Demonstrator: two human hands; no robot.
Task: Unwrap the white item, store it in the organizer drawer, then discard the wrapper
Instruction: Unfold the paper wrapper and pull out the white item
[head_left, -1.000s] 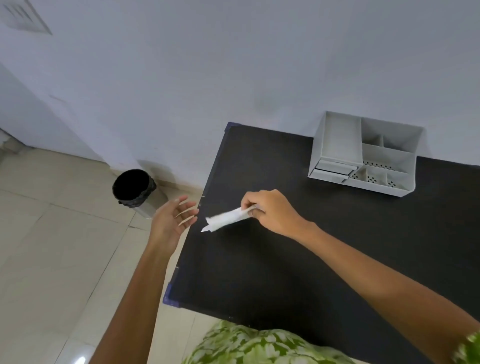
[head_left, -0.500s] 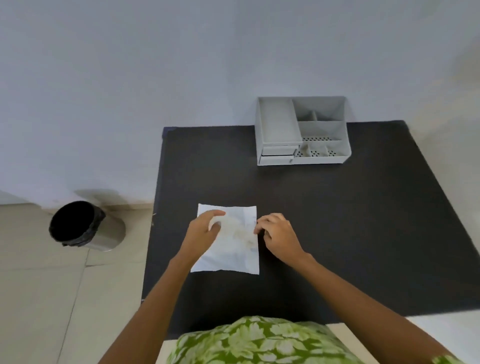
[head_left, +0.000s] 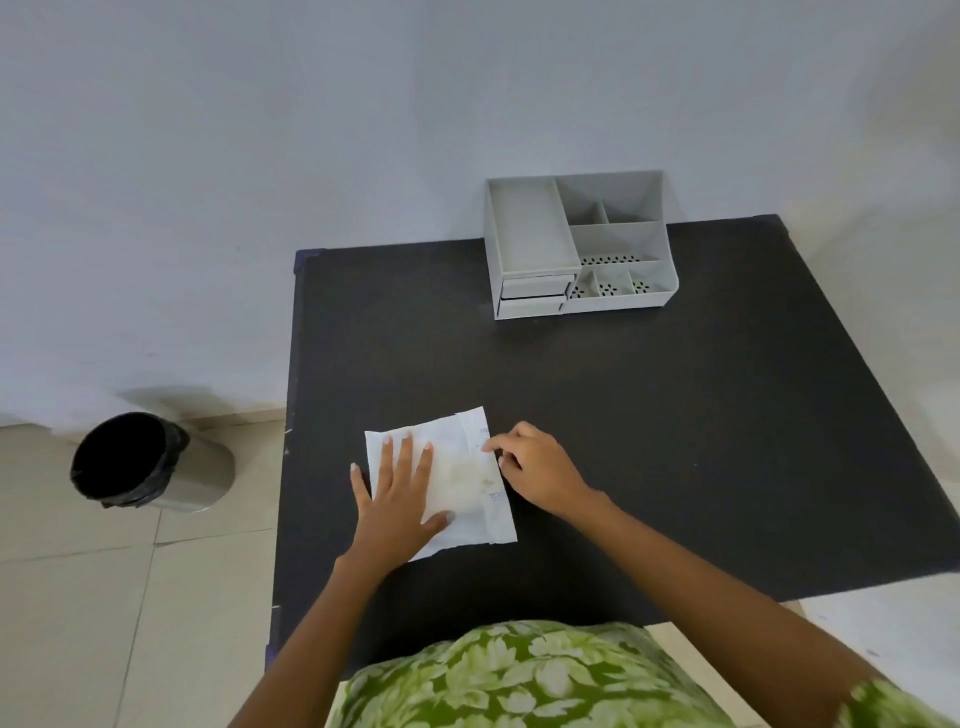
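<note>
White wrapper (head_left: 467, 483) pinned under my flat left hand (head_left: 397, 493), right hand (head_left: 535, 467) pinching its edge: peel next.

head view, looking steeply down, table (head_left: 675, 415) close

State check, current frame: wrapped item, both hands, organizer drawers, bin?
white packet: lying flat on the black table, still wrapped
left hand: open, palm pressed flat on the packet
right hand: fingertips pinching the packet's right edge
organizer: upright at the table's back edge, compartments look empty
organizer drawers: both shut
bin: on the floor left of the table, lidless, black liner
</note>
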